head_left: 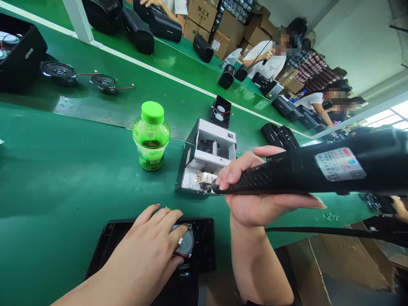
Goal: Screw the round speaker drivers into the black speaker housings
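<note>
My left hand [149,244] rests over a round speaker driver [187,243], with the thumb and fingers about its edge. This speaker sits in a black plastic speaker housing panel [205,250] at the front of the bench; my hand hides part of both. In my right hand [248,208] is a black electric screwdriver [287,170], held nearly level, with a white label on its body. Its narrow end points left, at the front of a white screw feeder [208,157]. Whether the tip touches a screw there I cannot tell.
A green-capped bottle [151,138] stands left of the feeder. Two loose speakers [105,83] with red wires lie behind, near a black housing [22,55]. Another small housing [221,111] sits past the feeder. Cardboard [347,255] is at lower right. Several people work across the bench.
</note>
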